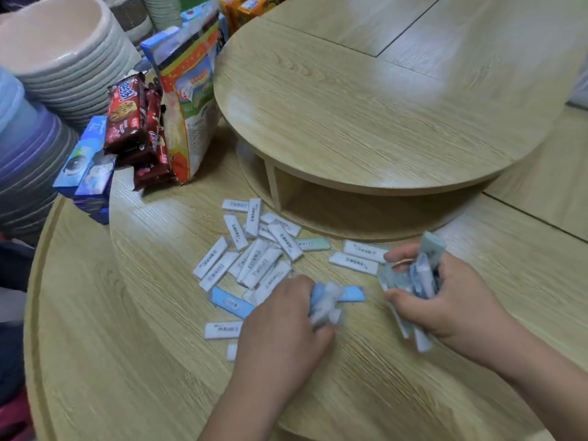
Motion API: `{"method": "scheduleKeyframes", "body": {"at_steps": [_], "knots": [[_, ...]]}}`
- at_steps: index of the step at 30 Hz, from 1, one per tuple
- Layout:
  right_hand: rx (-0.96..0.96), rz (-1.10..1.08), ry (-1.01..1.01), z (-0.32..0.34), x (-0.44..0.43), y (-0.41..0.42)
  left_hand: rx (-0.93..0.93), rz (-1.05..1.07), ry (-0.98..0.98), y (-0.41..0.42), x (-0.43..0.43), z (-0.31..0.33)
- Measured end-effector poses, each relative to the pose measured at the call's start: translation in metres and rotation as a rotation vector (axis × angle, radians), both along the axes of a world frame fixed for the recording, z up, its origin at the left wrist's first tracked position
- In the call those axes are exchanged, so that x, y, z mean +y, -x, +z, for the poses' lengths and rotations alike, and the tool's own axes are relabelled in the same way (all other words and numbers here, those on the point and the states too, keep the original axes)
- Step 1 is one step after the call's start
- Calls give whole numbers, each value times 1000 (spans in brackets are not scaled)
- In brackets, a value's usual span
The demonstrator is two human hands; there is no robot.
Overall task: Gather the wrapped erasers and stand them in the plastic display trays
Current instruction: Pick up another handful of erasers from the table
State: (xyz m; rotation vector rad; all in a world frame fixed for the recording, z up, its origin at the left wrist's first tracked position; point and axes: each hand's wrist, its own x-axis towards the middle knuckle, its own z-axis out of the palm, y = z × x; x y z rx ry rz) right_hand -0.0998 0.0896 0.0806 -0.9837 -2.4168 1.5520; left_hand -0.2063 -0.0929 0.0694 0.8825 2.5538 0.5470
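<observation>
Nearest the camera, at about six o'clock, the person's left hand (280, 332) is curled around a small, blurred clutch of wrapped erasers (326, 302), white and blue, pressed down at the near edge of the scatter. At about four o'clock the right hand (445, 300) is closed on a fuller bundle (420, 278), several wrappers fanning out above and below the fingers. So gathering looks to be under way but far from finished: two handfuls are collected, while most of the stock lies loose. Just beyond the left hand, a blue eraser (230, 302) and a white one (222, 330) lie flat on the wooden table (127, 345). Further out, toward twelve o'clock, the main pile of white erasers (254, 249) sprawls in overlapping heaps, with a pale green one (313, 244) and two more white ones (359, 257) off toward two o'clock. No plastic display tray shows anywhere in view, so none has been stood up yet as far as can be told. Farthest, at ten o'clock, snack packets (140, 122) and stacked bowls (63, 58) crowd the edge, beside a raised round shelf (381, 106).
</observation>
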Motion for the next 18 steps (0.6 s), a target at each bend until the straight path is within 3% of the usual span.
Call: {"method": "scheduleKeyframes", "body": {"at_steps": [3,6,12,18], "knots": [[6,-23,-16,-3,9,-10,93,-232,194,1,10,-9],[24,-50,-15,-3,17,-17,147,-274,271,-1,11,-13],[59,-68,26,-3,16,-19,230,-322,302,2,15,-15],[84,-100,52,-3,20,-27,242,-342,197,5,37,-10]]}}
